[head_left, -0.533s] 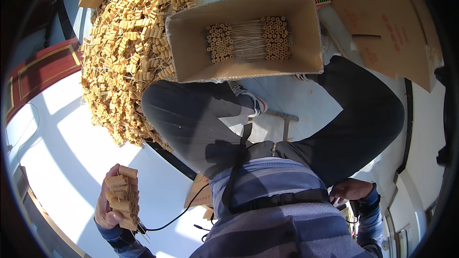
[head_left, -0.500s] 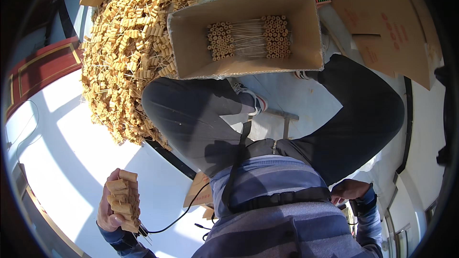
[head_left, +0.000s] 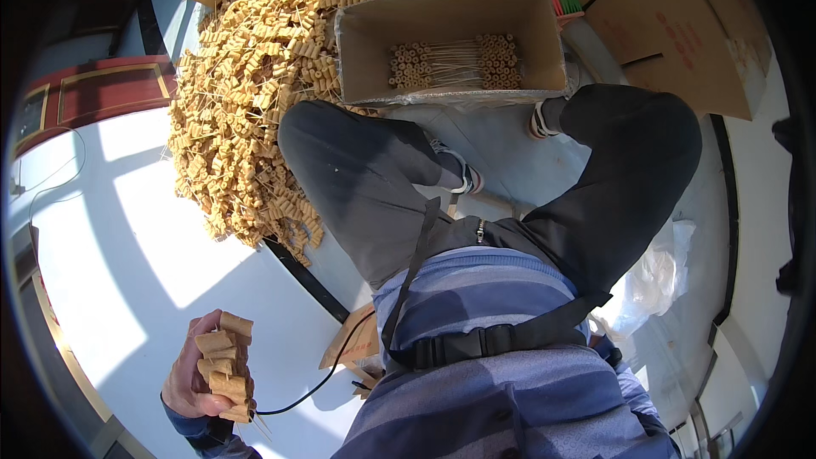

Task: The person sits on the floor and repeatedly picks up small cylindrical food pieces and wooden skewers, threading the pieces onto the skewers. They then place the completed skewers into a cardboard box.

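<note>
1. The bundle of tan tubular rolls (head_left: pixel 225 370) on thin sticks sits in the left hand (head_left: pixel 191 378), gripped with the thumb across its lower rolls and the other fingers along its left side; stick ends poke out below the fingers.
2. The right hand is hidden, so I cannot tell how its fingers are set; only the sleeve (head_left: pixel 633 391) of that arm shows, well right of the left fingers.
3. Just right of the left fingers, a black cable (head_left: pixel 327 376) curves up towards a small piece of cardboard (head_left: pixel 353 338).
4. Ahead of the fingers and slightly right spreads a big loose pile of skewered rolls (head_left: pixel 255 110).
5. Further ahead and right is an open carton (head_left: pixel 370 55), with skewers laid across its bottom, rolls clustered at both ends.
6. The bent left leg (head_left: pixel 361 183) stands in the way between those fingers and the carton.
7. Farthest right of them lie a clear plastic bag (head_left: pixel 654 280), a green-bristled brush (head_left: pixel 565 2) beside the carton, and flat cardboard sheets (head_left: pixel 680 42).
</note>
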Demonstrator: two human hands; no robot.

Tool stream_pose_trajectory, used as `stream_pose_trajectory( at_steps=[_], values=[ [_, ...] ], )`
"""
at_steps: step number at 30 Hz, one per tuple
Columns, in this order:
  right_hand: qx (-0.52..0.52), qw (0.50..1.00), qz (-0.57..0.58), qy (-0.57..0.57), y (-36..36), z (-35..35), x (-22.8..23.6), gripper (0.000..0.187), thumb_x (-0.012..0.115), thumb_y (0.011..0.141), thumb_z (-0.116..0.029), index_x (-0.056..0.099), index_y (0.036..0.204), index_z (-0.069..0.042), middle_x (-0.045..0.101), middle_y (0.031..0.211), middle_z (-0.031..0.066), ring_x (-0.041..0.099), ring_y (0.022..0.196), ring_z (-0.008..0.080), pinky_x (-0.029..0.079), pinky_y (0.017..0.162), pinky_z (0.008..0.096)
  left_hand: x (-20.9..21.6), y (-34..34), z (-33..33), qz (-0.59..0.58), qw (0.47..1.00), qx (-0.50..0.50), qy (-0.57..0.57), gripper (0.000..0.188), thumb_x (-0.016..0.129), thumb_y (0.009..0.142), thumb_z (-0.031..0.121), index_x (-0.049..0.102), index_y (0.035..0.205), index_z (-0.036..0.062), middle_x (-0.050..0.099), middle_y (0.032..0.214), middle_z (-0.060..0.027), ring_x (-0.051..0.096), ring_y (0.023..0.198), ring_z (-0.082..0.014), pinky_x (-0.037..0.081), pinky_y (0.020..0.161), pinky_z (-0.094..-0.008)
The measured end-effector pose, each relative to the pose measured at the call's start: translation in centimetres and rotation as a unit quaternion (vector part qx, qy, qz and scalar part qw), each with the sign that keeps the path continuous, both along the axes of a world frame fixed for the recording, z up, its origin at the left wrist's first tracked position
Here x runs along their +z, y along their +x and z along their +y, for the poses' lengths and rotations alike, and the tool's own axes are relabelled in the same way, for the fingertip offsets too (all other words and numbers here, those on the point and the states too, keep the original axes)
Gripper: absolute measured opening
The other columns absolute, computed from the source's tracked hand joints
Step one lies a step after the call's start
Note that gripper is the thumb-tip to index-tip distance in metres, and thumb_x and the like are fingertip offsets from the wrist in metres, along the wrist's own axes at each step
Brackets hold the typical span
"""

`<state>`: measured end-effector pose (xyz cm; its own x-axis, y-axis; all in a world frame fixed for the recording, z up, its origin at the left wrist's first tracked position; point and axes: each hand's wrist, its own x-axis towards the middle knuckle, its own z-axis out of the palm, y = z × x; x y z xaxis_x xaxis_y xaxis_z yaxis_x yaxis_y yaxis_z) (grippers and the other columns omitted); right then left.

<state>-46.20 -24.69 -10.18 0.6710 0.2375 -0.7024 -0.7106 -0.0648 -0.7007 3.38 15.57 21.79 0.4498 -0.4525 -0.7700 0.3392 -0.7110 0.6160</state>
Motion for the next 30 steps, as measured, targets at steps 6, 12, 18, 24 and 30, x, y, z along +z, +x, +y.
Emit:
stream_pose_trajectory(
  at_steps=[6,12,18,24,30],
  values=[
    [0.117,0.986,0.098,-0.066,3.2,1.9,1.7,0.032,0.066,0.088,-0.038,0.075,0.098,-0.01,0.074,0.094,0.0158,0.07,0.092,0.0342,0.054,0.08,0.0428,-6.2,-4.4,9.3,-0.022,0.985,0.089,0.147,0.085,0.073,0.086,0.047,0.037,0.148,0.0019,0.057,0.109,-0.0077,0.062,0.09,-0.0169,0.056,0.075,-0.0317],
    [0.196,0.967,0.114,-0.119,5.2,0.3,3.1,0.031,0.066,0.088,-0.037,0.075,0.098,-0.01,0.074,0.094,0.0156,0.07,0.091,0.0341,0.055,0.08,0.0424,-7.6,-8.8,20.9,-0.011,0.912,0.291,0.29,0.045,0.059,0.099,0.032,0.051,0.134,0.005,0.059,0.103,-0.0027,0.059,0.088,-0.0141,0.054,0.075,-0.0328],
    [0.299,0.929,0.128,-0.176,7.4,-1.6,4.5,0.03,0.066,0.088,-0.036,0.076,0.098,-0.01,0.074,0.093,0.0153,0.07,0.091,0.0341,0.055,0.08,0.042,-13.1,-10.5,23.2,-0.083,0.933,0.293,0.19,0.061,0.062,0.096,0.043,0.048,0.141,0.0036,0.063,0.113,-0.0076,0.061,0.102,-0.0174,0.052,0.089,-0.033],
    [0.377,0.887,0.125,-0.234,9.2,-2.5,5.7,0.029,0.066,0.088,-0.035,0.076,0.098,-0.01,0.075,0.093,0.0151,0.07,0.091,0.034,0.055,0.08,0.0416,-16.5,-7.3,19.3,-0.098,0.961,0.236,0.106,0.069,0.07,0.092,0.042,0.045,0.145,0.0063,0.064,0.113,-0.0103,0.061,0.104,-0.0175,0.052,0.089,-0.0358],
    [0.427,0.851,0.133,-0.277,10.9,-2.4,7.2,0.028,0.066,0.088,-0.034,0.076,0.099,-0.01,0.075,0.093,0.0149,0.07,0.09,0.0339,0.055,0.08,0.0412,-10.0,-7.7,21.5,-0.196,0.97,0.119,0.083,0.071,0.069,0.091,0.044,0.043,0.145,0.0056,0.063,0.106,-0.0088,0.065,0.092,-0.0165,0.055,0.074,-0.0293]
  ],
)
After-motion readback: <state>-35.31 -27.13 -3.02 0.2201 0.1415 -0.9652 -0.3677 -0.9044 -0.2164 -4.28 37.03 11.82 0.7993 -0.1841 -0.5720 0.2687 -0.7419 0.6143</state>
